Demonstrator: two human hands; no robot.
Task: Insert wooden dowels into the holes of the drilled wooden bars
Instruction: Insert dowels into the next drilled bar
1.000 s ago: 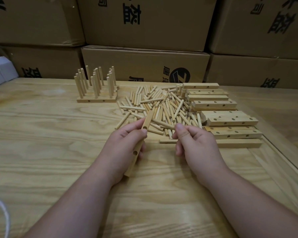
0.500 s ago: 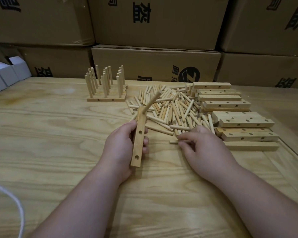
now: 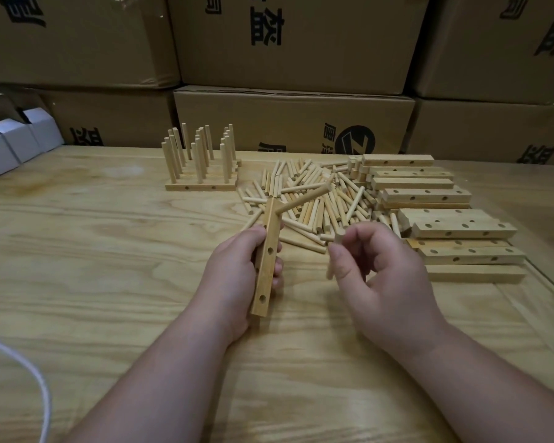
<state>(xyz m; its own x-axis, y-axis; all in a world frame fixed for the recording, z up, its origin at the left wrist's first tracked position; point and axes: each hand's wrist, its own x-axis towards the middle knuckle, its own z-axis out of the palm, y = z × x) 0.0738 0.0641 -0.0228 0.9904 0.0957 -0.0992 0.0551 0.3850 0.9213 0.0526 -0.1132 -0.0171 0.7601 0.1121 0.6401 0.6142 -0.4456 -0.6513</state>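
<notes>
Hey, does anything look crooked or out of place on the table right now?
Nothing looks damaged. The loose dowels lie in a jumbled heap, unlike the tidy finished bars. The one dowel in the bar held by the left hand simply sticks out sideways.

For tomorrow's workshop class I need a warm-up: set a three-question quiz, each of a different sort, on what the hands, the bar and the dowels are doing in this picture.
1. True or false: the drilled bar in the left hand already has one dowel seated in it.
2. Multiple choice: the right hand A) lies flat on the table, B) pinches a loose dowel, C) grips a second bar.
3. Fill in: the finished bars with upright dowels stand to the ____ of the loose dowel pile.

Key: 1 true; 2 B; 3 left.
</notes>
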